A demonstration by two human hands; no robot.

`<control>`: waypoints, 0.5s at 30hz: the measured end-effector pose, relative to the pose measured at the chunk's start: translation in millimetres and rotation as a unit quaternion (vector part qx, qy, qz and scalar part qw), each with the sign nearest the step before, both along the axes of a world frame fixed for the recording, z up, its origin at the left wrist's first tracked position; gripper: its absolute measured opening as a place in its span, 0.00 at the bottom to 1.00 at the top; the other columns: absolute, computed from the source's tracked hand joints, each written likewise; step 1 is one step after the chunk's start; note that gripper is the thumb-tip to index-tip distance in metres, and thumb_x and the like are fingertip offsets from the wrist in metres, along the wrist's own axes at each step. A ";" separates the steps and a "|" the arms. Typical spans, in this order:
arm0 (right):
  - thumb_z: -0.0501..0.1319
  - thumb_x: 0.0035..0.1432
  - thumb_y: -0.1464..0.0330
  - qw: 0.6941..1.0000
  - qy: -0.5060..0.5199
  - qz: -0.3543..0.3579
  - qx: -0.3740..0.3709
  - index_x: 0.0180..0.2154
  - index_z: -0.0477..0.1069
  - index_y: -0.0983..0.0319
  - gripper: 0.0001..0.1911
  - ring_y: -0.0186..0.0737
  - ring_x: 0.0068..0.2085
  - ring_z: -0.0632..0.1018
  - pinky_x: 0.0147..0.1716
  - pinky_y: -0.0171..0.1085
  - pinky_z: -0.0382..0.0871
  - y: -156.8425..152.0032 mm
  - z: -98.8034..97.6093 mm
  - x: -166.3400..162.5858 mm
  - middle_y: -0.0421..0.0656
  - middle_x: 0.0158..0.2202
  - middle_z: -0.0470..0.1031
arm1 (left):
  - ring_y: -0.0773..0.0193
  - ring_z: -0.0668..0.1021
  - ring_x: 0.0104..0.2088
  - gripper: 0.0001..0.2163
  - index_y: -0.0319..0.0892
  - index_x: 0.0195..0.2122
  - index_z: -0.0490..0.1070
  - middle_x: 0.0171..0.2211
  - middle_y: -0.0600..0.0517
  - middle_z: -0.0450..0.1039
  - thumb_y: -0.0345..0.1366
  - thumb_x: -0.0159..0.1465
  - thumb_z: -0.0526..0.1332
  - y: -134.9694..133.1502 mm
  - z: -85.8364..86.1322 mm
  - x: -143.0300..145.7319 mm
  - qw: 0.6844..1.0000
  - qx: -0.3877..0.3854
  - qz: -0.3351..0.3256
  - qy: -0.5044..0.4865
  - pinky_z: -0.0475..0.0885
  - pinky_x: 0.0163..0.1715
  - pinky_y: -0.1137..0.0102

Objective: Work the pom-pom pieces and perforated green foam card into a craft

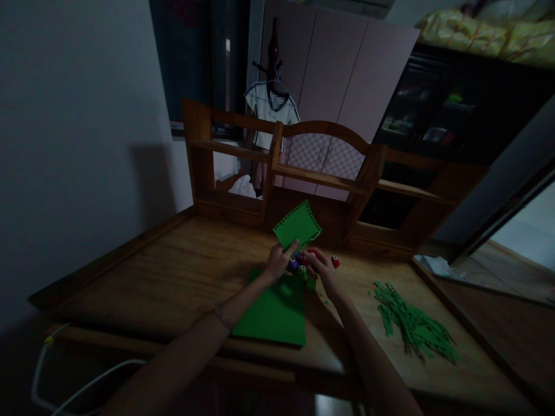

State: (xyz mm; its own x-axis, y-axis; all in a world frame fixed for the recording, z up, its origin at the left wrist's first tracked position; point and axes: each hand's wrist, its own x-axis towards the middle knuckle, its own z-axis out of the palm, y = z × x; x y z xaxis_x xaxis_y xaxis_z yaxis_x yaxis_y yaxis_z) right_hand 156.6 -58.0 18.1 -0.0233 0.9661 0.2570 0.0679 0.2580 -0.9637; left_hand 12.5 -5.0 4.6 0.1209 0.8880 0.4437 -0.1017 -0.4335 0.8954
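Observation:
My left hand (pixel 278 263) is closed on a green sheet (pixel 298 224), with the thumb on its face. Small dark notches or holes run along the sheet's edges, and it is held up, tilted, above the table. Close by, at the sheet's lower right corner, my right hand (pixel 319 267) has its fingers curled around a small red piece (pixel 311 252), partly hidden. Between and below the hands are small round-topped pieces, a purple one (pixel 293 264) and a green one (pixel 302 270) among them. Under my left forearm lies a stack of green sheets (pixel 275 312).
Another small red piece (pixel 335 262) stands right of my right hand. A heap of green strips (pixel 414 329) lies on the right of the wooden table (pixel 173 260). A wooden shelf (pixel 321 173) rises along the far edge. A white cable (pixel 99 378) hangs at the lower left.

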 end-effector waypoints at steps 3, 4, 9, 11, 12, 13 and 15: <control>0.60 0.55 0.53 1.000 0.012 -0.017 0.010 0.30 0.69 0.60 0.16 0.31 0.20 0.61 0.18 0.32 0.51 3.2 -5.2 2.5 0.36 0.19 0.62 | 0.58 0.78 0.41 0.19 0.39 0.37 0.76 0.36 0.46 0.78 0.51 0.60 0.57 -0.1 0.4 0.6 1.000 -0.014 0.012 0.011 0.70 0.44 0.66; 0.60 0.56 0.53 1.000 0.018 -0.022 0.011 0.30 0.69 0.60 0.16 0.30 0.19 0.61 0.18 0.32 0.51 4.3 -6.5 3.2 0.36 0.19 0.62 | 0.57 0.78 0.41 0.20 0.38 0.36 0.76 0.35 0.46 0.78 0.51 0.60 0.57 -0.1 0.5 0.9 1.000 -0.015 0.012 0.017 0.71 0.42 0.67; 0.59 0.56 0.54 0.997 0.081 -0.004 -0.004 0.34 0.72 0.61 0.17 0.30 0.16 0.61 0.16 0.32 0.52 10.9 -7.7 6.0 0.36 0.17 0.63 | 0.59 0.78 0.36 0.21 0.37 0.33 0.76 0.28 0.46 0.77 0.52 0.58 0.58 1.9 -2.0 2.6 0.999 -0.018 0.001 0.036 0.70 0.35 0.71; 0.60 0.55 0.54 0.994 0.109 0.009 -0.016 0.37 0.73 0.62 0.18 0.30 0.16 0.64 0.16 0.32 0.56 14.9 -7.5 8.1 0.38 0.19 0.67 | 0.61 0.77 0.32 0.21 0.36 0.33 0.76 0.28 0.47 0.76 0.53 0.57 0.58 4.1 -4.8 3.2 0.999 -0.017 0.001 0.046 0.69 0.32 0.72; 0.60 0.55 0.54 0.992 0.124 0.010 -0.023 0.39 0.73 0.63 0.19 0.31 0.17 0.66 0.16 0.32 0.58 17.1 -7.7 9.5 0.40 0.21 0.70 | 0.63 0.77 0.30 0.22 0.36 0.33 0.75 0.28 0.47 0.76 0.53 0.57 0.58 5.5 -6.5 3.6 0.998 -0.017 0.001 0.053 0.69 0.31 0.73; 0.61 0.54 0.54 0.989 0.142 0.009 -0.031 0.39 0.73 0.63 0.20 0.32 0.17 0.67 0.17 0.32 0.60 19.1 -8.0 11.1 0.41 0.23 0.72 | 0.64 0.76 0.28 0.22 0.36 0.33 0.75 0.28 0.48 0.76 0.54 0.58 0.58 6.9 -8.2 3.9 0.998 -0.018 -0.001 0.061 0.68 0.29 0.73; 0.62 0.53 0.54 0.981 0.184 0.007 -0.055 0.39 0.73 0.64 0.20 0.33 0.19 0.71 0.18 0.33 0.63 22.1 -8.6 14.3 0.44 0.26 0.76 | 0.65 0.74 0.25 0.23 0.36 0.34 0.75 0.26 0.50 0.75 0.55 0.58 0.57 9.7 -11.7 5.0 0.997 -0.021 -0.006 0.077 0.67 0.27 0.74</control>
State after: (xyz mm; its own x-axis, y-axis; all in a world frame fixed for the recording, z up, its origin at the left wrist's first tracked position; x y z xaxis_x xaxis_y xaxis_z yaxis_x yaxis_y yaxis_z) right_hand 170.8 -35.8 9.6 0.0377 0.9888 0.1447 -0.2927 0.1494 -0.9445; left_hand 17.5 4.8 -7.1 0.1963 0.9035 0.3810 0.0335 -0.3946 0.9183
